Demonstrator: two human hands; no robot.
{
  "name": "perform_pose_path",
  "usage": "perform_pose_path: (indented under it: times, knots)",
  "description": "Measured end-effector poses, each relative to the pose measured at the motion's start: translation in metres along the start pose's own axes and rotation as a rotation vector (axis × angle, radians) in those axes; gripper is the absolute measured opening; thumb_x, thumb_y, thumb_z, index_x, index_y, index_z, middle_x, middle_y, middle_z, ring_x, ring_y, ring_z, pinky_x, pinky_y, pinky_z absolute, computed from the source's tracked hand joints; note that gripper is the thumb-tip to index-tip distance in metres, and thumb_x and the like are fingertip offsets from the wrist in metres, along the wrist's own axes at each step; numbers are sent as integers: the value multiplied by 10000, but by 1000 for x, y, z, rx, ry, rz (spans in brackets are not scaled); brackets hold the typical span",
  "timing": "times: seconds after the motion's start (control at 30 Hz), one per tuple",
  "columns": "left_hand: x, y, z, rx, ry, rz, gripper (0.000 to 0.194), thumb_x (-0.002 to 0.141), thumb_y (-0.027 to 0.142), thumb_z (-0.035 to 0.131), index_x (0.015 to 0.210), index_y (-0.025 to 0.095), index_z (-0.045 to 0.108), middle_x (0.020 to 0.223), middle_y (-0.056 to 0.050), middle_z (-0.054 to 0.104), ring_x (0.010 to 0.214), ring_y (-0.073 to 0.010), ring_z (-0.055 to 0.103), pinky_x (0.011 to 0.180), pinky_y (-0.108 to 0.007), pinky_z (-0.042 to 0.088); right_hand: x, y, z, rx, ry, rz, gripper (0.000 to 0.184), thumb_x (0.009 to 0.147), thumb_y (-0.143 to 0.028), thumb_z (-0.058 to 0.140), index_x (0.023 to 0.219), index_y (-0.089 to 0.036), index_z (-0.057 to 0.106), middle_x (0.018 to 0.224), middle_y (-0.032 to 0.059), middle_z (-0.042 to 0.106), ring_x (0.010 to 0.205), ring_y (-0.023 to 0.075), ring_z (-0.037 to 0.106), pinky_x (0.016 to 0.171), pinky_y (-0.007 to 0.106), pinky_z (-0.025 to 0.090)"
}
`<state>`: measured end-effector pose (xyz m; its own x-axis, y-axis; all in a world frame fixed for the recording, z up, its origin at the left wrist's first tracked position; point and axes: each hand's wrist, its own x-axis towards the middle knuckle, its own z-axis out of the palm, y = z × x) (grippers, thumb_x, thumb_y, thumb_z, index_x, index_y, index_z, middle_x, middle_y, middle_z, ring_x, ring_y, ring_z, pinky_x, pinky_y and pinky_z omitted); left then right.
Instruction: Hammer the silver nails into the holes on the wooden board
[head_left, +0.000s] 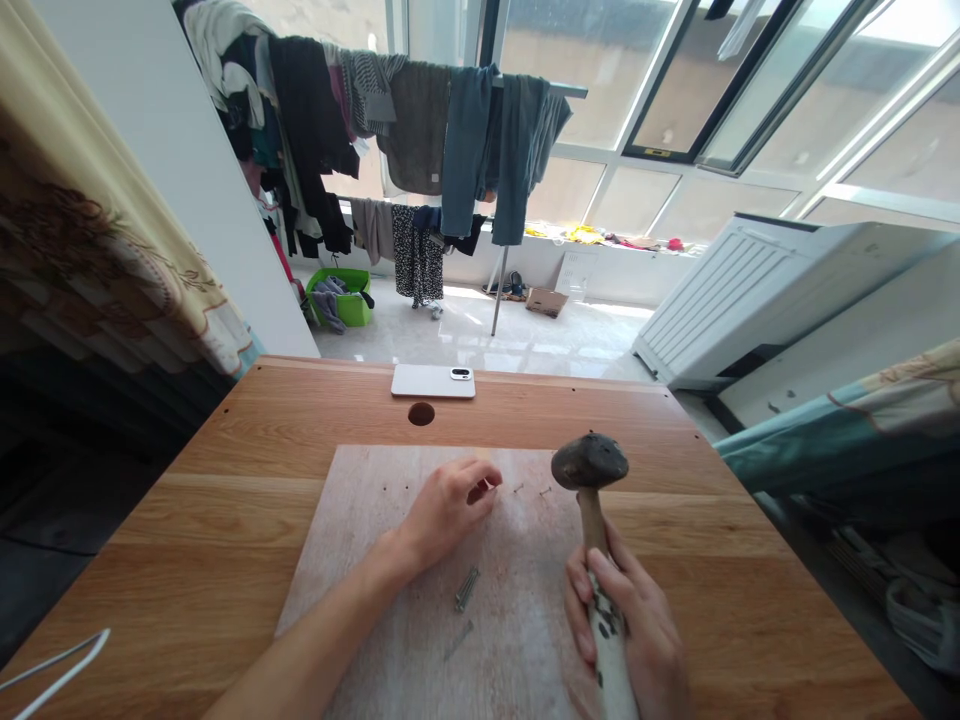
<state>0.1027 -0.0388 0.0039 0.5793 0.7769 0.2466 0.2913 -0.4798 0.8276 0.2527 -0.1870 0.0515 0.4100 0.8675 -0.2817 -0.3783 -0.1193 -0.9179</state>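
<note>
My right hand is wrapped round the pale wooden handle of a hammer, whose dark head is raised above a thin grey board on the wooden table. My left hand rests on the board with its fingertips pinched on a small nail held upright. Two more nails stand in the board just right of my fingers. Several loose nails lie on the board below my left wrist.
A white phone lies at the table's far edge, beside a round hole. A white wire hanger pokes over the near left corner. Beyond are a laden clothes rack, a green basket and a white appliance.
</note>
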Motion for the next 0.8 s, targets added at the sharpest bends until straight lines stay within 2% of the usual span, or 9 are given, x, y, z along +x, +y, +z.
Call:
perform_pose_path:
  times: [0.07,0.13,0.2,0.33,0.47,0.63,0.8]
  knots:
    - [0,0,1,12,3,-5,143,863,72,607,899,187,684,864,-11,702,762,-141,637,741,-251,505,0,3,6,0,-19,-4,370,875,-515,756,1066,-208,675,645,-73,560,316,47,415,269,146,378]
    - [0,-1,1,11,8,-18,152,858,59,609,907,183,681,864,-13,711,764,-144,645,743,-253,511,1,12,9,-13,-32,-11,507,898,-517,736,1292,-214,632,642,-81,553,319,49,410,279,145,386]
    - [1,-1,1,-5,10,-33,162,863,60,608,941,181,682,876,-17,725,770,-147,659,750,-259,522,2,23,11,-27,-66,-6,622,903,-531,727,1413,-208,579,634,-79,554,315,57,423,282,154,384]
    - [1,0,1,-35,5,-38,163,876,95,603,988,187,678,895,-20,735,778,-150,672,763,-269,532,-1,36,11,-35,-92,21,653,900,-538,724,1451,-218,584,625,-69,568,312,69,448,283,161,354]
    - [1,1,1,-55,8,-37,191,863,101,594,1013,186,675,863,-15,729,745,-148,658,740,-266,520,-6,36,11,-34,-110,33,623,895,-537,729,1423,-222,626,633,-64,575,308,59,445,289,157,339]
    - [1,1,1,-60,9,-42,245,836,70,599,1040,179,680,875,-21,737,759,-153,663,736,-264,516,-9,37,9,6,-145,72,700,878,-562,750,1471,-231,582,635,-62,592,305,47,452,303,135,322]
    - [1,0,1,-52,3,-38,276,837,63,595,1069,185,682,912,-31,753,791,-162,682,746,-269,522,-8,39,8,-53,-150,60,662,909,-551,719,1462,-212,587,623,-58,590,301,52,445,298,141,318]
